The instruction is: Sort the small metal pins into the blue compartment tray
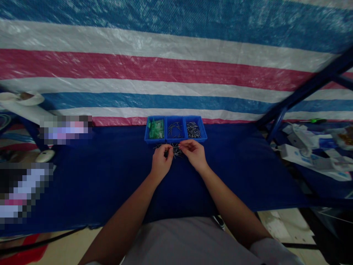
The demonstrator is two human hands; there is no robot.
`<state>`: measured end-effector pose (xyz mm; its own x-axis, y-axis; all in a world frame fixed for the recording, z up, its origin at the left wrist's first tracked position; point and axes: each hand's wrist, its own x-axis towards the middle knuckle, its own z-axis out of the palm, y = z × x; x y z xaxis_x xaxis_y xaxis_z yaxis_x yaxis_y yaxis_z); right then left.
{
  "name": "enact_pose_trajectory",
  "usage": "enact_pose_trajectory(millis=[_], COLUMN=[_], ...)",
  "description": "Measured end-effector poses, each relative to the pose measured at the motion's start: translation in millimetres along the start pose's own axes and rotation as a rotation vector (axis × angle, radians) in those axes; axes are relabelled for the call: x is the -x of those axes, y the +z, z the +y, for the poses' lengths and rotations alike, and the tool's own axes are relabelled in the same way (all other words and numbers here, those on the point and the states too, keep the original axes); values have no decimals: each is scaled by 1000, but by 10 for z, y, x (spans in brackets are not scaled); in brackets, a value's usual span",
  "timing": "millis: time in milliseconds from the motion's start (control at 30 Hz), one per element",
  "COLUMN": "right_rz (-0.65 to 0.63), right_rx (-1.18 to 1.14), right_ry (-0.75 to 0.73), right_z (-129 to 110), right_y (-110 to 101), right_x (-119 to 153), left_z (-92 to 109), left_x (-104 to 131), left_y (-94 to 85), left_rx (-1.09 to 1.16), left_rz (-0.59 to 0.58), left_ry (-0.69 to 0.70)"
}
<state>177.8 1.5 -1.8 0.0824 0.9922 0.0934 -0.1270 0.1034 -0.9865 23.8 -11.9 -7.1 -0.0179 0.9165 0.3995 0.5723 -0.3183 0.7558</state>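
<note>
My left hand and my right hand meet just in front of a row of blue bins. Between their pinched fingertips lies a thin metal pin, gripped at both ends; its exact kind is too small to make out. Beneath and behind the fingers a loose pile of similar pins rests on the dark blue table cover, partly hidden by the hands. Green packets fill the left bin. A few scattered pins lie in the middle bin, while the right one holds a dense heap of pins.
The dark blue table spreads to both sides. Striped sheeting hangs behind it. A blue metal frame slants at the right, beside white boxes and clutter. Blurred-out objects are at the left.
</note>
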Motion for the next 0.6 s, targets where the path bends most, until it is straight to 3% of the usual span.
enact_pose_trajectory(millis=[600], right_rz=[-25], right_rx=[12], right_ry=[8], right_z=[-20], right_y=[12], right_x=[3], left_z=[-14], left_x=[1], left_y=[4], left_rx=[39], left_rz=[-25], left_ry=[1])
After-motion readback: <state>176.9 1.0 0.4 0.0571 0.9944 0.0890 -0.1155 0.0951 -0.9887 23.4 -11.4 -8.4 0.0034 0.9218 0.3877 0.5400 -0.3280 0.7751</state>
